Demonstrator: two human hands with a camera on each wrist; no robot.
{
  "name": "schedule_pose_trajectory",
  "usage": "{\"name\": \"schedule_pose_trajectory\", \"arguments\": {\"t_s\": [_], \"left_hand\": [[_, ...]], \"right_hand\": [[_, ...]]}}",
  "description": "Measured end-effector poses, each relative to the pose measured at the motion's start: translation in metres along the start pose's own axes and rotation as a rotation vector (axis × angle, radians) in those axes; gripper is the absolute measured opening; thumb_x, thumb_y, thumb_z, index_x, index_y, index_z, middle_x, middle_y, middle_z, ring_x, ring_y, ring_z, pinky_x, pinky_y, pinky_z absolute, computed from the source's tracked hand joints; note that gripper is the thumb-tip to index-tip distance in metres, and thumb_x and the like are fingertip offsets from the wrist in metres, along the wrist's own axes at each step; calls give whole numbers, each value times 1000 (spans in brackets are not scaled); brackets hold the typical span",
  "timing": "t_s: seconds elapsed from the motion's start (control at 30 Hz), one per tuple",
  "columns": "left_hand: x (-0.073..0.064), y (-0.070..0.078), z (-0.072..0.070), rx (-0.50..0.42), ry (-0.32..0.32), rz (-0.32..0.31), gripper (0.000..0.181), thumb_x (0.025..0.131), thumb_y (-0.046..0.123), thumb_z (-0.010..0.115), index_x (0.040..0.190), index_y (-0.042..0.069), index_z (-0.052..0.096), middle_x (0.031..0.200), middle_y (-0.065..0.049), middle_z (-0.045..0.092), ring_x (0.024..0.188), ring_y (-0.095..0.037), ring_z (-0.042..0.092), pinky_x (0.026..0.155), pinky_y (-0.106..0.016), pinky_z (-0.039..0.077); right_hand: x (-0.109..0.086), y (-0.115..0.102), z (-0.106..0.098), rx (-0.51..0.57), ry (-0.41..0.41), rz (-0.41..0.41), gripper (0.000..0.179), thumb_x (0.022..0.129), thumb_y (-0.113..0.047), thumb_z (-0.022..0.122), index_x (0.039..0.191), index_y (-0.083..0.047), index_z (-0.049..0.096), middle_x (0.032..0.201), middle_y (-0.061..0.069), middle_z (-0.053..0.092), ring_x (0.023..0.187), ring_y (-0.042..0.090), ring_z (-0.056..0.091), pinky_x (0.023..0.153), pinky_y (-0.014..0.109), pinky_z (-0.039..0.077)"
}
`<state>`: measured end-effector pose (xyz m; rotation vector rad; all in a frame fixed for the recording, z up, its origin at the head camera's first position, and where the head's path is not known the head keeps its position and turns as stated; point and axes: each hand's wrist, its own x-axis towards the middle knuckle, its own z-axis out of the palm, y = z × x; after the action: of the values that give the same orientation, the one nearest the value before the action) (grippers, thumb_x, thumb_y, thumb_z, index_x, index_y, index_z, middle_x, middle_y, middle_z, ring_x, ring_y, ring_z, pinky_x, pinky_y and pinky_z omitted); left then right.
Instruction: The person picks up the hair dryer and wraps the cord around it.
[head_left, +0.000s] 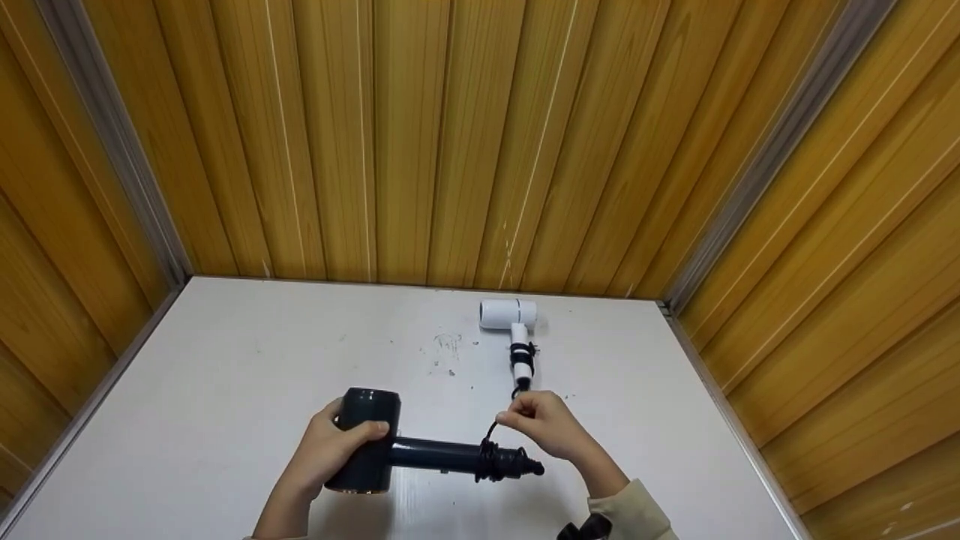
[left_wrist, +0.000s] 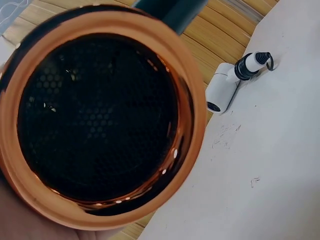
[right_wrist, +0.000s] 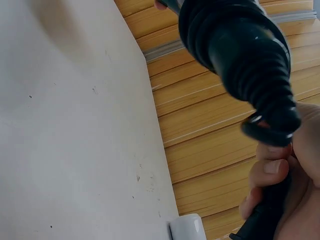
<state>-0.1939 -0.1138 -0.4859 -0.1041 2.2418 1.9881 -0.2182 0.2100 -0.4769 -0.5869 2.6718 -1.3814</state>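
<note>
My left hand point(head_left: 324, 448) grips a dark hair dryer point(head_left: 371, 409) round its barrel, thumb across the front, with the handle pointing right. In the left wrist view, the dryer's copper-coloured rim point(left_wrist: 192, 150) surrounds a honeycomb grille. Black cord point(head_left: 489, 460) is wound round the handle near its ribbed end. Beside that end, my right hand point(head_left: 549, 429) pinches a free stretch of the cord, fingers curled. The right wrist view shows a black plug-like piece point(right_wrist: 267, 212) in its fingers; its prongs are not visible.
On the white table point(head_left: 270, 352) farther back lies a white hair dryer point(head_left: 499, 314), its own black cord wrapped round the handle. Wood-patterned panels point(head_left: 405, 150) enclose the table at the back and both sides. Dark scuffs point(head_left: 448, 343) mark the tabletop.
</note>
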Motion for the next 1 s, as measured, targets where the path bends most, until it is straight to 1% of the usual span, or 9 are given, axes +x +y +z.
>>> {"name": "schedule_pose_trajectory", "arguments": {"t_s": [0.17, 0.3, 0.4, 0.57, 0.7, 0.83, 0.9, 1.0], "left_hand": [[-1, 2, 4, 52, 42, 3, 68, 74, 26, 77, 129, -1, 49, 98, -18, 62, 73, -23, 65, 60, -35, 56], [-1, 3, 7, 90, 70, -2, 74, 72, 30, 78, 131, -2, 47, 99, -19, 61, 75, -23, 64, 60, -33, 56], [0, 3, 8, 100, 81, -5, 78, 71, 32, 78, 133, -2, 45, 101, -20, 61, 76, -23, 64, 60, -33, 56], [0, 3, 9, 80, 97, -8, 82, 71, 33, 78, 136, 0, 41, 107, -22, 59, 80, -24, 64, 62, -34, 56], [1, 4, 10, 84, 115, 9, 84, 72, 34, 78, 139, 0, 38, 110, -24, 58, 82, -24, 65, 64, -35, 57], [1, 5, 12, 86, 138, 26, 83, 74, 34, 77, 139, 0, 38, 110, -23, 58, 82, -24, 65, 65, -34, 57], [1, 7, 12, 72, 150, 35, 81, 74, 34, 77, 138, 1, 39, 109, -22, 58, 83, -24, 65, 66, -34, 56], [1, 10, 12, 58, 168, 54, 81, 75, 34, 77, 138, 1, 39, 110, -22, 58, 86, -25, 64, 68, -35, 56]], "right_hand": [[-3, -7, 1, -21, -17, 2, 28, 89, -32, 64, 79, -6, 67, 62, -8, 43, 54, 0, 34, 50, 16, 31], [-5, -14, 2, -32, -24, 20, 25, 91, -30, 62, 80, -8, 69, 62, -8, 44, 54, 0, 34, 49, 15, 31], [-8, -19, 3, -45, -28, 37, 24, 91, -29, 61, 82, -8, 70, 62, -8, 46, 53, 0, 35, 49, 15, 31], [-12, -28, 3, -41, -26, 71, 24, 93, -24, 60, 88, -3, 70, 66, -6, 53, 56, 1, 43, 50, 16, 38], [-15, -34, 6, -22, -13, 91, 21, 93, -18, 58, 93, 0, 70, 72, -2, 60, 61, 4, 50, 52, 18, 44], [-17, -40, 9, 21, -3, 101, 20, 92, -15, 57, 99, 1, 68, 78, 4, 65, 65, 8, 56, 54, 18, 48], [-18, -43, 10, 54, 4, 102, 21, 93, -14, 58, 101, 2, 67, 80, 8, 67, 65, 10, 58, 54, 22, 51], [-19, -48, 12, 73, 29, 92, 20, 93, -13, 58, 102, 4, 66, 80, 12, 67, 63, 10, 57, 54, 26, 53]]}}
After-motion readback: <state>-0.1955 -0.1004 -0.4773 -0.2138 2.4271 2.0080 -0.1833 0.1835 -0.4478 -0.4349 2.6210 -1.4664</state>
